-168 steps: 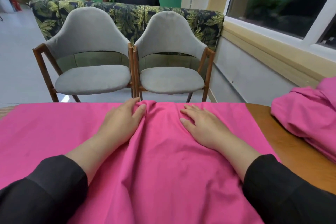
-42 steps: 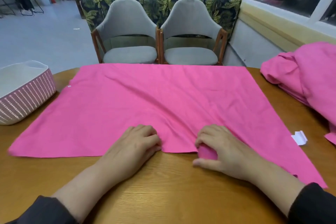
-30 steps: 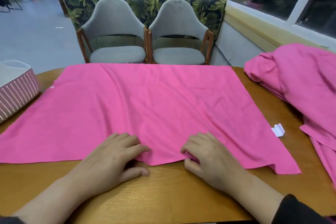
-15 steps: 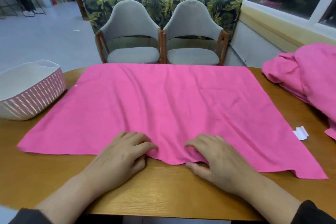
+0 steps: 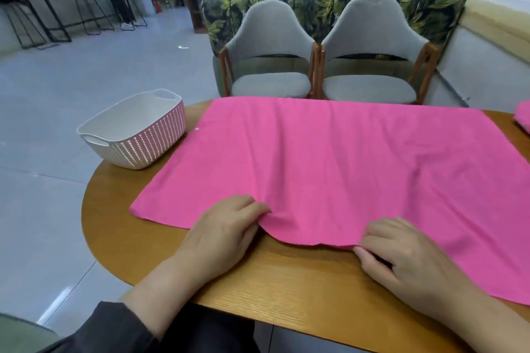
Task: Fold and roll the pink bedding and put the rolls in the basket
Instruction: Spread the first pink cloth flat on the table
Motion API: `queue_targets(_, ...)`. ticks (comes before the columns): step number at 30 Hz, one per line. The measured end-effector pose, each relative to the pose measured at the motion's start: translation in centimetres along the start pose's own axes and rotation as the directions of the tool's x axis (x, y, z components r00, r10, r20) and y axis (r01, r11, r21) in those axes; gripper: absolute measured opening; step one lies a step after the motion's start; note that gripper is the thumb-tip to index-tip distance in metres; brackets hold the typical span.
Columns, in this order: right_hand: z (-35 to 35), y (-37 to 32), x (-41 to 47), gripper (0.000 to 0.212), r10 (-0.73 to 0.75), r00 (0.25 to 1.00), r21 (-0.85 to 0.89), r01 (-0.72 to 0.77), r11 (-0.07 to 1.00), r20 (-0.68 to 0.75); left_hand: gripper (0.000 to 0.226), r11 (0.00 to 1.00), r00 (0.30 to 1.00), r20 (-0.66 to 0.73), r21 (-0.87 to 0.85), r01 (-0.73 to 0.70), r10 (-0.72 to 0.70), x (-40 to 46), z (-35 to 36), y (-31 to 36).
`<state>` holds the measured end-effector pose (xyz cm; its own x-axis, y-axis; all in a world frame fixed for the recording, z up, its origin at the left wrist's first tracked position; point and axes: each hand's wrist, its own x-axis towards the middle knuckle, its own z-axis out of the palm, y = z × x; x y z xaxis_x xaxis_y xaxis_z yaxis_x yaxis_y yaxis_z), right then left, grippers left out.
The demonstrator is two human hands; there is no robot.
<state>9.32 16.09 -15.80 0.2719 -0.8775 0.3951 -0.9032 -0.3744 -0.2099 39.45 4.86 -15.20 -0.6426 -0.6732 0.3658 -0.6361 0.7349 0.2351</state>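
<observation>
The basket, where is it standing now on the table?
In the head view the basket stands at the table's far left edge, just left of the pink sheet's far left corner.

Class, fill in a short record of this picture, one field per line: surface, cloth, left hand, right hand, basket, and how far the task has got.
surface: round wooden table
cloth: pink bedding spread flat, near edge bunched
left hand: left hand grips the near edge
right hand: right hand pinches the near edge
basket: basket at the table's left edge, no rolls visible inside
stage: no roll formed yet
</observation>
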Motion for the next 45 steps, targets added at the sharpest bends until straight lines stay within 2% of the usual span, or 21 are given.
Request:
queue_targets(3,0.0,0.1,-0.1,0.018,0.019,0.997,-0.009,-0.019,1.000,0.068,0.038,0.999,0.993,0.121,0.053,0.009,-0.016,-0.5,-0.3,-1.0)
queue_targets(5,0.4,-0.6,0.3,0.031,0.033,0.995,-0.029,-0.031,0.999,0.099,0.052,0.993,0.985,0.139,0.085,0.087,-0.099,-1.2,-0.7,-1.6)
queue_targets(7,0.9,-1.5,1.0,0.030,0.028,0.992,-0.038,-0.024,0.999,0.119,0.059,0.977,0.978,0.102,0.129,0.169,-0.183,-1.9,-1.0,-2.0)
queue_targets(10,1.6,-2.4,2.3,0.021,0.020,0.995,-0.045,-0.015,0.999,0.101,0.037,0.968,0.976,0.006,0.132,0.213,-0.216,-2.0,-0.8,-2.9)
queue_targets(13,2.0,-2.4,2.6,0.023,-0.006,0.998,-0.026,0.007,1.000,0.059,0.019,0.991,0.993,-0.018,0.060,0.121,-0.120,-1.7,-0.9,-3.6)
queue_targets(16,1.6,-2.6,1.6,0.025,-0.047,0.995,-0.029,0.050,0.998,0.093,0.018,0.993,0.996,0.014,0.079,-0.087,0.087,-2.5,-1.4,-4.3)
queue_targets(19,0.9,-2.7,0.7,0.025,-0.092,0.984,-0.032,0.098,0.995,0.154,0.021,0.969,0.972,0.050,0.074,-0.234,0.231,-4.1,-2.2,-4.8)
queue_targets(21,0.2,-2.9,0.8,0.022,-0.108,0.974,-0.002,0.110,0.994,0.199,0.021,0.969,0.971,0.065,0.070,-0.236,0.231,-4.8,-2.6,-5.0)
queue_targets(24,-0.5,-3.6,2.3,0.044,-0.119,0.944,0.002,0.124,0.992,0.309,0.029,0.986,0.987,0.054,0.059,-0.156,0.153,-5.1,-2.7,-5.5)
queue_targets(26,-0.2,-4.5,3.6,0.052,-0.139,0.943,0.019,0.140,0.990,0.301,0.024,0.983,0.985,0.047,0.068,-0.168,0.165,-4.9,-2.7,-5.8)
queue_targets(29,0.8,-6.5,5.8,0.044,-0.127,0.964,0.113,0.104,0.988,0.232,0.014,0.965,0.967,0.038,0.067,-0.253,0.251,-5.4,-3.3,-6.3)
queue_targets(32,2.5,-8.0,7.8,0.033,-0.114,0.980,0.216,0.077,0.973,0.164,0.021,0.956,0.957,0.037,0.043,-0.290,0.288,-6.7,-4.3,-6.6)
queue_targets(33,3.1,-8.3,8.5,0.033,-0.109,0.983,0.240,0.070,0.968,0.150,0.024,0.969,0.970,0.013,0.028,-0.245,0.244,-7.1,-4.4,-6.8)
queue_targets(35,4.4,-8.8,9.6,0.033,-0.068,0.983,0.282,0.017,0.959,0.170,0.028,0.999,0.992,-0.121,-0.019,-0.029,0.027,-7.3,-4.4,-7.6)
queue_targets(37,5.6,-9.3,10.1,0.036,-0.024,0.975,0.304,-0.045,0.952,0.219,0.026,0.962,0.937,-0.225,-0.002,0.274,-0.267,-6.8,-4.2,-9.0)
queue_targets(39,6.7,-9.6,10.2,0.041,-0.020,0.963,0.288,-0.060,0.956,0.267,0.028,0.857,0.860,-0.199,0.130,0.499,-0.471,-6.0,-4.2,-10.5)
queue_targets(42,7.3,-9.8,10.0,0.046,-0.040,0.945,0.220,-0.034,0.975,0.324,0.037,0.693,0.755,-0.183,0.305,0.653,-0.630,-5.3,-4.7,-12.1)
queue_targets(45,7.1,-10.0,9.9,0.048,-0.048,0.932,0.164,-0.012,0.986,0.359,0.039,0.586,0.656,-0.225,0.309,0.749,-0.720,-5.2,-5.4,-13.4)
